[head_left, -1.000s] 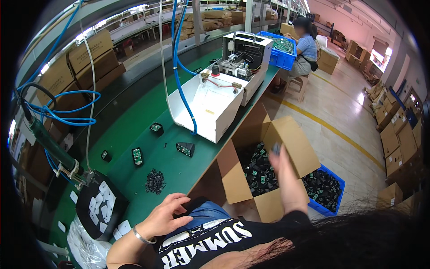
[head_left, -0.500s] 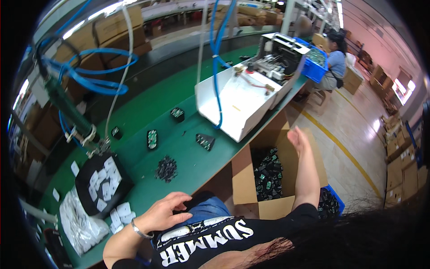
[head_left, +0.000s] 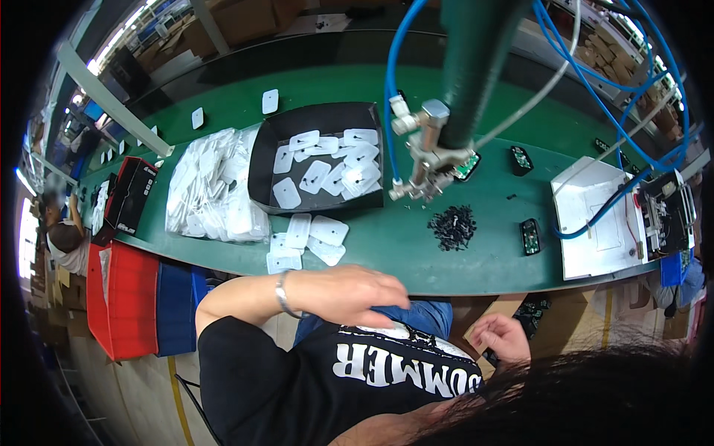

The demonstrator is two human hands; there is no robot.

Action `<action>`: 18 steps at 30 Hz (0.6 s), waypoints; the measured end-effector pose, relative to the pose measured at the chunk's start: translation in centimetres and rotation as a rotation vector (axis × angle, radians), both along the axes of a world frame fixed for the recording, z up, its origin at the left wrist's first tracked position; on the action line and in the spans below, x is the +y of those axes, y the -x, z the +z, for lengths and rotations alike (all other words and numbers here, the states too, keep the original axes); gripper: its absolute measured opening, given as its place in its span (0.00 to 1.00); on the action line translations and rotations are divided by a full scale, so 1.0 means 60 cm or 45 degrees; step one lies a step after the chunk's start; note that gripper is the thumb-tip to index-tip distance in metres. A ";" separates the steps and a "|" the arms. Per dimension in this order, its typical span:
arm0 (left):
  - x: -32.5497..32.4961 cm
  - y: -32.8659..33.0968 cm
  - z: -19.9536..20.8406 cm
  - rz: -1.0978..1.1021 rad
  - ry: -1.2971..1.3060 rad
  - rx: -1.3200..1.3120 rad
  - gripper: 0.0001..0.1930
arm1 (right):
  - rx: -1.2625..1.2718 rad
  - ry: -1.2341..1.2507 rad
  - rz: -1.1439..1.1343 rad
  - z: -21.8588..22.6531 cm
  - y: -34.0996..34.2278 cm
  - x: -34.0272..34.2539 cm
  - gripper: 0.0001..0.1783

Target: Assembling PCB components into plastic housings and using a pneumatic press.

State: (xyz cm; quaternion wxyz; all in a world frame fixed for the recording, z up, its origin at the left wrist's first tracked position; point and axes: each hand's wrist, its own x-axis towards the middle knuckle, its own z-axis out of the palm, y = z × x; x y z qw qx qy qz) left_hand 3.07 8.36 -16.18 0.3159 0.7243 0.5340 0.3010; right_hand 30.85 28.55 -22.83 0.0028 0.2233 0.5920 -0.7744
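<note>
My left hand (head_left: 353, 295) hovers over my lap at the bench's near edge, its fingers stretched out and nothing in them. My right hand (head_left: 504, 338) is beside the cardboard box (head_left: 500, 308) on the right, fingers loosely bent and apart, with no object visible in it. Ahead on the green bench (head_left: 372, 260) lies a pile of small black parts (head_left: 452, 227). Several white rounded plates (head_left: 324, 239) lie left of it, below a black tray (head_left: 316, 201) of similar plates. Black housings with green circuit boards (head_left: 529, 236) stand to the right.
A metal clamp (head_left: 431, 152) on a green column (head_left: 476, 67) hangs over the bench amid blue hoses (head_left: 394, 67). A plastic bag of white plates (head_left: 216, 186) lies left. A white casing (head_left: 595, 215) stands right. Red bins (head_left: 123, 297) and another person (head_left: 65, 234) are far left.
The view has swung left toward the bench. My right hand has come back from over the cardboard box toward my body, its fingers now more bent. My left hand remains near my lap.
</note>
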 end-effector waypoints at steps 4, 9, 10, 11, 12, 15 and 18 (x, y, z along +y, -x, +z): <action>-0.054 0.110 0.040 0.376 -0.033 0.386 0.11 | 0.221 -0.498 -0.258 0.045 0.137 0.046 0.07; 0.024 0.286 0.050 0.954 -0.281 0.561 0.11 | 0.111 -0.830 -0.407 0.062 0.320 0.134 0.08; 0.064 0.315 0.039 0.987 -0.294 0.689 0.12 | 0.122 -0.841 -0.392 0.061 0.350 0.152 0.08; 0.108 0.342 0.025 0.959 -0.240 0.721 0.18 | 0.133 -0.829 -0.400 0.052 0.376 0.173 0.08; 0.153 0.372 0.004 0.942 -0.155 0.754 0.22 | 0.144 -0.816 -0.409 0.040 0.395 0.190 0.08; 0.275 0.458 -0.032 0.733 0.121 0.641 0.30 | 0.114 -0.870 -0.463 0.008 0.429 0.230 0.07; 0.337 0.521 -0.034 0.510 0.221 0.700 0.30 | 0.049 -0.906 -0.444 0.030 0.430 0.203 0.08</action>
